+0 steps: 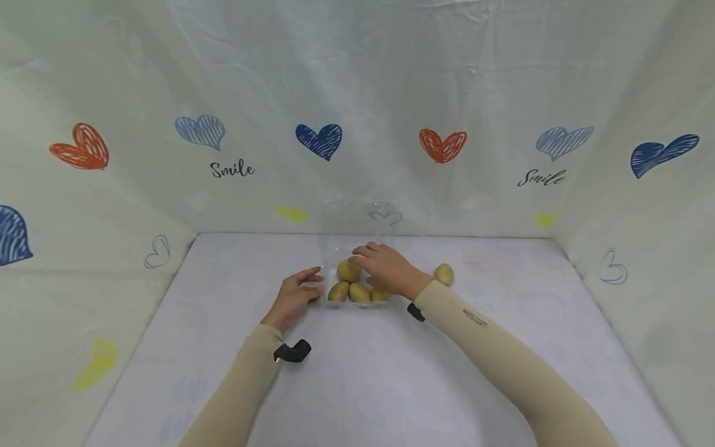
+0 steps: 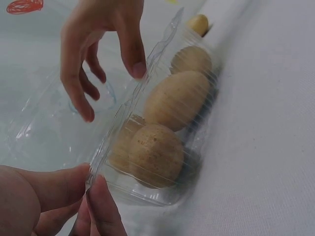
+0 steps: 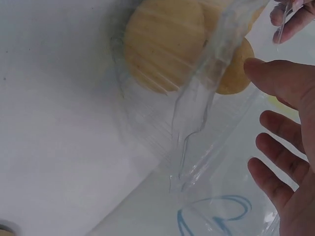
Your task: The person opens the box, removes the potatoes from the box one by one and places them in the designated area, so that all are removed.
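A clear plastic clamshell box [image 1: 357, 305] sits toward the back of the table, its transparent lid [image 1: 353, 217] raised against the back wall. Inside lie several potatoes [image 1: 349, 272], most of them along the front side. At the box's left end, my left hand [image 1: 290, 301] pinches the rim between thumb and fingers, as the left wrist view shows. Over the right part of the box hovers my right hand [image 1: 391, 270], partly covering one potato in the head view. Its fingers [image 3: 278, 128] are loosely bent and spread, with nothing between them.
Another potato [image 1: 444, 274] lies on the table just right of the box, close to my right wrist. A white cloth covers the table [image 1: 357, 385]. Pale curtains [image 1: 368, 87] printed with hearts and words stand at the back and both sides.
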`<state>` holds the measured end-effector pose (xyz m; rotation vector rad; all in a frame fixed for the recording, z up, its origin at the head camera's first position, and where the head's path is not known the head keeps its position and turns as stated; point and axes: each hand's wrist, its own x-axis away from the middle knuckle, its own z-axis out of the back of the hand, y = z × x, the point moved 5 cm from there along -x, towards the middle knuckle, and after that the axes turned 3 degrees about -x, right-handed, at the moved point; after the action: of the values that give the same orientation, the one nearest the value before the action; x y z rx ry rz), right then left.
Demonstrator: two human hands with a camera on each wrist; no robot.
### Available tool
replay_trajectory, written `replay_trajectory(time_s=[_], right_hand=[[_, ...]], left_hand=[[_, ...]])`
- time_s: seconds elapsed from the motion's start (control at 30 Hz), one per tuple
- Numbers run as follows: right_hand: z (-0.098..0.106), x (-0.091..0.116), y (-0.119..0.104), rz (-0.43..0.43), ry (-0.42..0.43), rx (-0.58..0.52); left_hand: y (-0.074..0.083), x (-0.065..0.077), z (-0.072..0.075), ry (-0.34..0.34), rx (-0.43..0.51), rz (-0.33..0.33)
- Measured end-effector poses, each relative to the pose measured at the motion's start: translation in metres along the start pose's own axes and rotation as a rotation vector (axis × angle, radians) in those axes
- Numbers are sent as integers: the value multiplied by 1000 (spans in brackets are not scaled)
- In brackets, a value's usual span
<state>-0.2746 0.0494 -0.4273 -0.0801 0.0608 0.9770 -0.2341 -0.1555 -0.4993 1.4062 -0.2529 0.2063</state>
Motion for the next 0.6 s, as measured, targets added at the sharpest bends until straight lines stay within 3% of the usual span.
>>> replay_trajectory(time_s=[0.4,0.6], right_hand=[[-7,-19,1,-2,-145,29],[-8,-23,-1,3,-173,52]], left_hand=[[-1,1,0,-4,6,-14],[-1,0,0,-3,5,-11]])
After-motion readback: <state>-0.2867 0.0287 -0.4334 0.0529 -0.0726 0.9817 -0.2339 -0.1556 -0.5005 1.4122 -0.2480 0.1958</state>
